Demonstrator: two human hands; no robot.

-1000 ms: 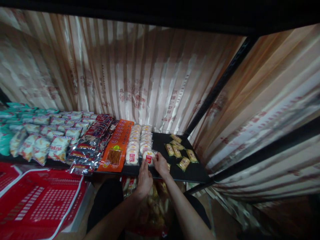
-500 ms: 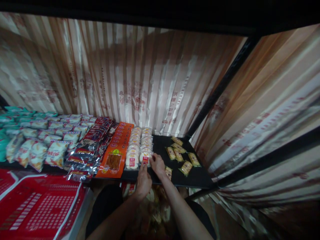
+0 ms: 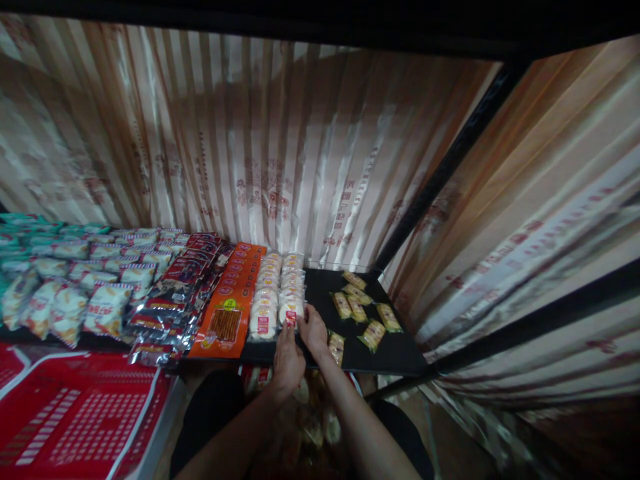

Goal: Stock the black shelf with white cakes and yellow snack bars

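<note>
Two rows of clear packets with white round cakes stand on a black shelf (image 3: 367, 357). My left hand (image 3: 289, 359) touches the lower front of the front cake packet (image 3: 289, 310) in the right-hand row, its fingers stretched out straight. At that packet's right edge, the curled fingers of my right hand (image 3: 314, 332) are closed; the fingertips are partly hidden. The left-hand cake row (image 3: 264, 313) is beside it, next to an orange snack packet (image 3: 225, 300) of brown sticks. Just right of my right hand lies a small yellow packet (image 3: 336, 347).
More yellow packets (image 3: 356, 307) lie scattered on the shelf's right. Dark foil packets (image 3: 173, 293), white snack bags (image 3: 107, 307) and green packets (image 3: 25, 230) fill the left. A red basket (image 3: 100, 413) sits below left. Black posts (image 3: 450, 147) and pleated sheeting (image 3: 270, 133) enclose the shelf.
Both hands stay at the front cake packet with hardly any movement. The view has shifted slightly, and more of the small yellow packet beside my right hand shows.
</note>
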